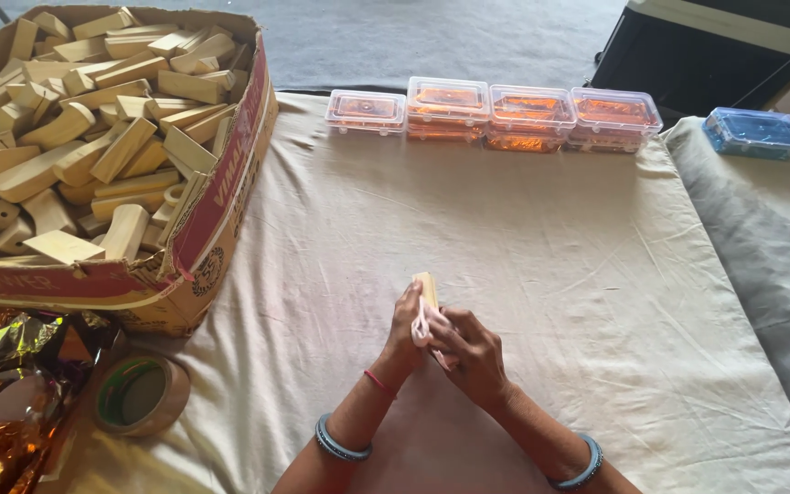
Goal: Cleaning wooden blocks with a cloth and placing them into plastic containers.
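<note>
A small wooden block, long axis upright, was clamped between the left hand and right hand at the cloth's near centre, apparently with a pale band looped around it.

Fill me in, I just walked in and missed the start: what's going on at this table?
A person sits at a cloth-covered table, holding a small wooden block upright between both hands. The left hand steadies the block while the right hand works a thin pale band against it. A cardboard box heaped with similar wooden blocks sits to the left, a tape roll nearby, and clear plastic cases line the far edge.
</note>
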